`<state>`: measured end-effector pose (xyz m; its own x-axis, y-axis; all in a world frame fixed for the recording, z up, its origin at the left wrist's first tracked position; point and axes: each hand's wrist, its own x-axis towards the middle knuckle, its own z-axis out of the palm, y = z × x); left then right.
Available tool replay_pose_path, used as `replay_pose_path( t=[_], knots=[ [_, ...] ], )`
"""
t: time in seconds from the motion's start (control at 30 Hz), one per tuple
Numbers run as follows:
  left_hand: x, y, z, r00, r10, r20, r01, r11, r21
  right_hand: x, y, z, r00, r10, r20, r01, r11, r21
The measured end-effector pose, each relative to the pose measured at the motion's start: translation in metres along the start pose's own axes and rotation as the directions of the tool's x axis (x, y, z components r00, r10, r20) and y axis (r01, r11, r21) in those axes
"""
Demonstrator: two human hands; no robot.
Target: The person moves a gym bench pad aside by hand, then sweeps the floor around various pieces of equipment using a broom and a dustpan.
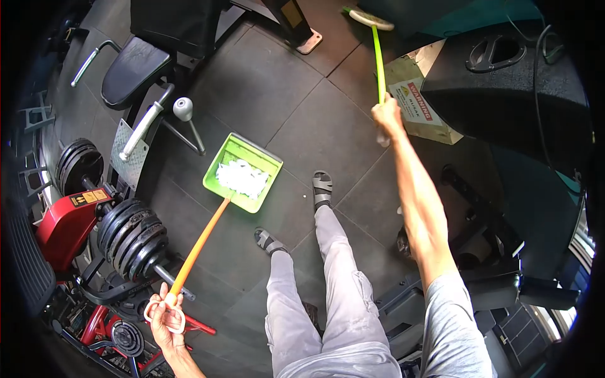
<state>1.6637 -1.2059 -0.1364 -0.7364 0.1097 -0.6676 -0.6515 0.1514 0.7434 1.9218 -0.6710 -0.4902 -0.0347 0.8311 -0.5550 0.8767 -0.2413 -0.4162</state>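
My left hand (167,317) grips the looped end of a long-handled dustpan (214,183). Its orange handle slants up to a green pan, where a heap of white scraps (242,178) lies. Out to the right, my right hand (388,118) is wrapped round the green stick of a broom (379,60). The broom's head is at the top of the view, on the floor by a dark machine; its bristles are mostly hidden. My sandalled feet stand on the floor between the two tools.
Weight plates (129,236) on a red machine (70,220) fill the left side. A padded seat (135,70) with metal handles is at upper left. A black machine (504,88) and a warning sign (413,104) stand at right. Dark floor tiles (309,126) lie between.
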Motion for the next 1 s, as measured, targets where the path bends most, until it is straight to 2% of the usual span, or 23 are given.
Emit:
replay_pose_path(
  t=[0.07, 0.2, 0.23, 0.27, 0.3, 0.33, 0.4, 0.47, 0.53, 0.6, 0.63, 0.67, 0.7, 0.73, 0.77, 0.8, 0.83, 0.87, 0.9, 0.93, 1.0],
  knots=[
    [0.0, 0.003, 0.027, 1.0, -0.017, -0.01, 0.017, 1.0, -0.011, -0.011, 0.011, 0.031, 1.0, -0.02, -0.017, 0.02, 0.999, 0.036],
    [0.013, 0.005, 0.058, 1.0, -0.024, -0.018, 0.023, 0.999, -0.037, -0.106, 0.034, 0.037, 0.972, 0.006, 0.235, -0.02, 0.998, 0.054],
    [0.018, 0.006, 0.065, 1.0, -0.02, -0.016, 0.019, 1.0, -0.022, -0.149, 0.023, 0.015, 0.977, -0.093, 0.191, 0.063, 0.985, 0.16],
    [0.027, 0.006, 0.065, 0.995, -0.091, 0.038, 0.093, 0.995, -0.046, -0.168, 0.044, 0.012, 0.965, -0.137, 0.225, 0.083, 0.969, 0.231],
    [0.03, 0.008, 0.077, 0.996, -0.082, 0.021, 0.083, 0.995, -0.061, -0.194, 0.025, -0.025, 0.933, 0.004, 0.359, -0.127, 0.938, 0.322],
    [0.031, 0.007, 0.092, 0.997, -0.073, -0.002, 0.073, 0.994, -0.076, -0.213, 0.009, -0.059, 0.887, 0.067, 0.456, -0.316, 0.809, 0.496],
    [0.034, 0.007, 0.112, 0.994, -0.102, -0.027, 0.099, 0.99, -0.1, -0.229, 0.0, -0.088, 0.898, 0.069, 0.435, -0.314, 0.792, 0.524],
    [0.038, 0.011, 0.119, 0.991, -0.136, 0.005, 0.136, 0.986, -0.098, -0.211, -0.02, -0.104, 0.928, 0.031, 0.371, -0.216, 0.857, 0.468],
    [0.043, 0.01, 0.125, 0.992, -0.122, 0.025, 0.124, 0.987, -0.104, -0.154, -0.033, -0.106, 0.947, -0.156, 0.28, 0.037, 0.921, 0.388],
    [0.045, 0.011, 0.137, 0.993, -0.118, 0.027, 0.12, 0.989, -0.087, -0.081, -0.052, -0.099, 0.95, -0.244, 0.193, 0.174, 0.931, 0.322],
    [0.045, 0.013, 0.145, 0.993, -0.115, 0.026, 0.117, 0.99, -0.076, -0.031, -0.049, -0.085, 0.913, -0.398, 0.087, 0.38, 0.909, 0.17],
    [0.045, 0.015, 0.154, 0.995, -0.094, 0.023, 0.096, 0.993, -0.075, 0.026, -0.047, -0.064, 0.719, -0.684, -0.125, 0.692, 0.721, 0.034],
    [0.044, 0.015, 0.164, 0.997, -0.077, 0.018, 0.078, 0.995, -0.069, 0.034, -0.096, -0.078, 0.901, -0.425, 0.087, 0.408, 0.898, 0.163],
    [0.043, 0.016, 0.171, 0.998, -0.062, 0.017, 0.063, 0.996, -0.064, 0.085, -0.107, -0.064, 0.842, -0.536, 0.066, 0.532, 0.844, 0.067],
    [0.043, 0.018, 0.176, 0.997, -0.074, 0.035, 0.076, 0.994, -0.077, 0.099, -0.142, -0.072, 0.886, -0.434, 0.162, 0.437, 0.899, 0.017],
    [0.044, 0.02, 0.181, 0.995, -0.084, 0.055, 0.088, 0.992, -0.09, 0.117, -0.164, -0.069, 0.929, -0.342, 0.143, 0.345, 0.939, 0.003],
    [0.045, 0.02, 0.185, 0.993, -0.091, 0.073, 0.098, 0.99, -0.101, 0.16, -0.173, -0.058, 0.927, -0.294, 0.232, 0.322, 0.942, -0.094],
    [0.047, 0.02, 0.19, 0.993, -0.098, 0.063, 0.104, 0.989, -0.104, 0.192, -0.176, -0.042, 0.938, -0.31, 0.154, 0.337, 0.921, -0.198],
    [0.048, 0.02, 0.194, 0.993, -0.107, 0.05, 0.112, 0.988, -0.107, 0.209, -0.183, -0.038, 0.949, -0.278, 0.149, 0.313, 0.888, -0.338],
    [0.048, 0.019, 0.199, 0.992, -0.118, 0.038, 0.122, 0.986, -0.111, 0.2, -0.185, -0.036, 0.957, -0.265, 0.117, 0.288, 0.913, -0.289],
    [0.053, 0.016, 0.206, 0.994, -0.097, 0.048, 0.101, 0.99, -0.095, 0.178, -0.18, -0.027, 0.957, -0.285, 0.062, 0.284, 0.864, -0.416]
  ],
)
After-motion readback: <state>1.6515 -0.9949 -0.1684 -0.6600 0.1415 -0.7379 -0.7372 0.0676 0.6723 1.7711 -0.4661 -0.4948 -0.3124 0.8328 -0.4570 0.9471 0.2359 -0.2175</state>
